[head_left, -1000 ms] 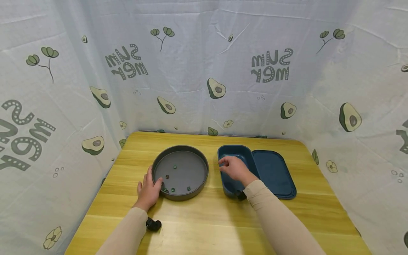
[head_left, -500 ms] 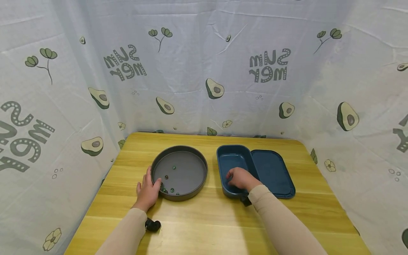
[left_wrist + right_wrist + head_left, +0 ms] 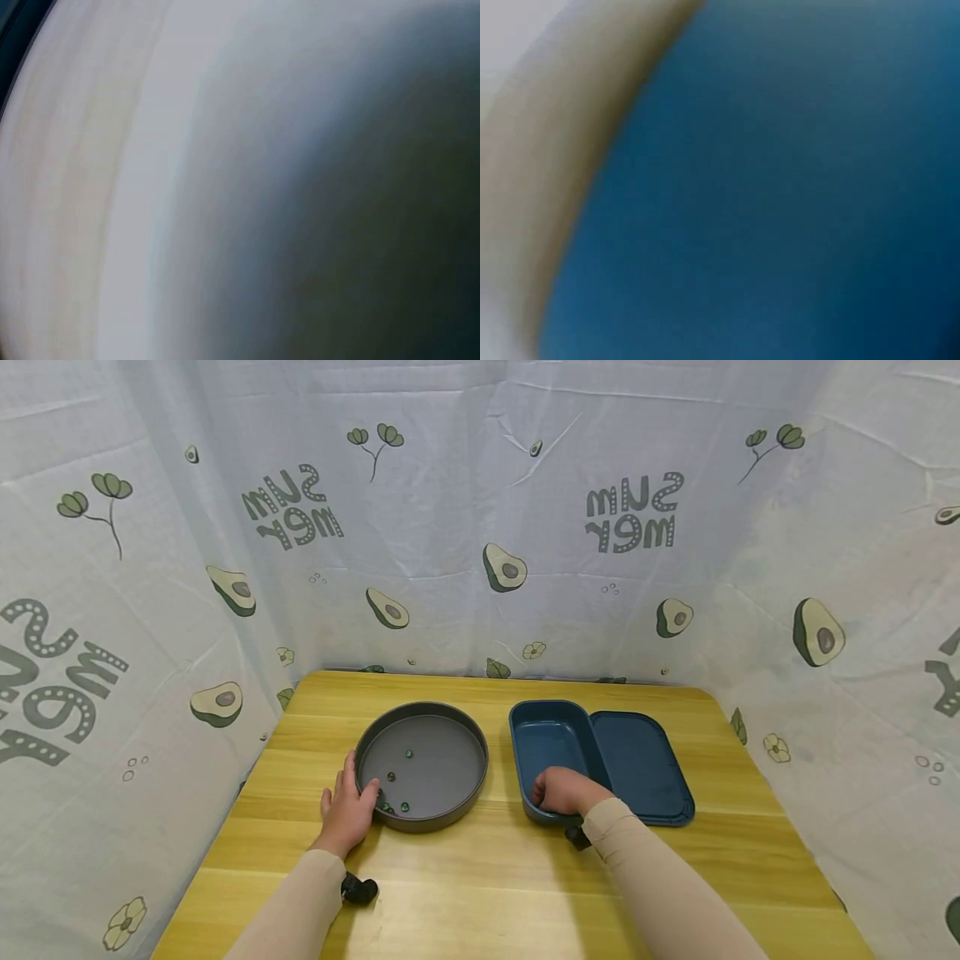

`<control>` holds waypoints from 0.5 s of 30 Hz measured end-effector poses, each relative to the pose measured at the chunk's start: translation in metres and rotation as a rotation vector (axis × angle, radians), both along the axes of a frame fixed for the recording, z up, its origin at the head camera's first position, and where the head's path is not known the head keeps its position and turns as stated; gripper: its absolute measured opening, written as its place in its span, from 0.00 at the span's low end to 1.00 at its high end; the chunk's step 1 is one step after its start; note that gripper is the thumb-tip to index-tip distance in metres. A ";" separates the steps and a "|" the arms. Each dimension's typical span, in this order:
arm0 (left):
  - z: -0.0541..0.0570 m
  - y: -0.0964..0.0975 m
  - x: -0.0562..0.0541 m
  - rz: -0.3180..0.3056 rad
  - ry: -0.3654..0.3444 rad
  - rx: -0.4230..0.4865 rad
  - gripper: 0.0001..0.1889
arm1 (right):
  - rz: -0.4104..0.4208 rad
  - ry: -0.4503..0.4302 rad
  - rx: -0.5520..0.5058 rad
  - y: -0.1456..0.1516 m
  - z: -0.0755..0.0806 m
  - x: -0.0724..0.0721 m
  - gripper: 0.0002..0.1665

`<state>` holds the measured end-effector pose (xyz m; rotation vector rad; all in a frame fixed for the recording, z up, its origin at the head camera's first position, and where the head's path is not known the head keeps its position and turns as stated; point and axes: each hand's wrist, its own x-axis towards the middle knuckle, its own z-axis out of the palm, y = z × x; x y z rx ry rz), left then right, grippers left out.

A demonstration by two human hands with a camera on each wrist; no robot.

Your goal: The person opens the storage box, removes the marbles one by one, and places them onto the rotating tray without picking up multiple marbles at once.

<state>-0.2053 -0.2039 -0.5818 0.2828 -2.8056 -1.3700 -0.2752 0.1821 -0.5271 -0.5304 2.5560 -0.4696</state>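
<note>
My left hand (image 3: 347,814) holds the left side of a round grey pan (image 3: 446,760), its thumb over the rim and its fingers along the outer wall. In the pan lie several small marbles, among them a green marble (image 3: 409,754) and a brown marble (image 3: 392,777); others sit close to my thumb. My right hand (image 3: 567,792) reaches down into the near end of a deep blue box (image 3: 551,743), fingers curled toward its floor. Its fingertips are hidden, so I cannot tell what they hold. The blue box wall (image 3: 742,187) fills most of the right wrist view.
A flat blue lid (image 3: 647,768) lies against the box's right side. Everything stands on a wooden table (image 3: 465,885), with a printed curtain (image 3: 450,510) behind and at both sides. The left wrist view is blurred.
My right hand has moved down and toward me into the box, its fingers curling in. One marble in the pan rolled left along the near wall and out of sight. My left hand stayed put.
</note>
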 end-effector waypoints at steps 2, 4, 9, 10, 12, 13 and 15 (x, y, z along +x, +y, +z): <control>0.000 0.001 0.000 0.007 0.015 0.003 0.40 | -0.026 0.017 -0.020 -0.001 -0.002 0.001 0.09; 0.000 0.001 0.000 0.008 0.035 0.008 0.41 | -0.063 0.047 -0.028 -0.003 -0.004 0.001 0.06; 0.000 0.001 0.001 0.009 0.037 0.011 0.41 | -0.166 0.103 -0.018 -0.007 -0.008 0.000 0.11; -0.001 0.001 0.001 0.008 0.032 0.011 0.41 | -0.173 0.109 -0.018 -0.007 -0.009 0.000 0.11; -0.002 0.000 0.001 0.003 0.024 0.012 0.41 | -0.173 0.121 -0.022 -0.008 -0.010 -0.001 0.10; -0.002 -0.001 0.001 0.001 0.021 0.012 0.40 | -0.167 0.131 -0.025 -0.009 -0.011 -0.002 0.10; -0.003 -0.002 0.000 -0.002 0.012 0.013 0.40 | -0.155 0.151 -0.033 -0.010 -0.012 -0.003 0.10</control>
